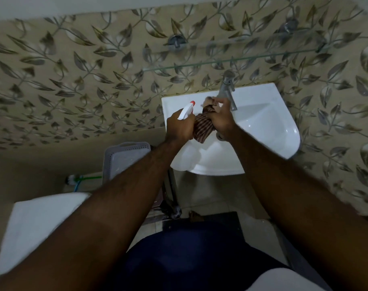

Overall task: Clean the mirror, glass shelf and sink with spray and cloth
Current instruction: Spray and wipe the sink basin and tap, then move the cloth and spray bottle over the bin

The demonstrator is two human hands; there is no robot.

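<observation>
Now both your hands are out over the sink [273,127], close together above its left half; your left hand [180,128] is wrapped around the spray bottle [186,111], whose white head with a red nozzle tip sticks up and away from you past your knuckles, while the pale body shows below your wrist against the sink's front rim; your right hand [220,119] is clenched around the cloth [203,128], a brown striped one, bunched so that one end hangs down between your two hands and the other pokes out above your fingers, somewhat blurred; the two hands are just beside each other, with the cloth touching or nearly touching your left hand; the tap [227,89] stands at the back of the sink, its spout just beyond your right hand; the glass shelf [231,59] is fixed to the leaf-patterned wall [74,80] above the tap, on metal brackets; to the left of the sink, lower down, sits a grey perforated basket [124,158]; a white cistern lid [38,223] lies under your left forearm.
</observation>
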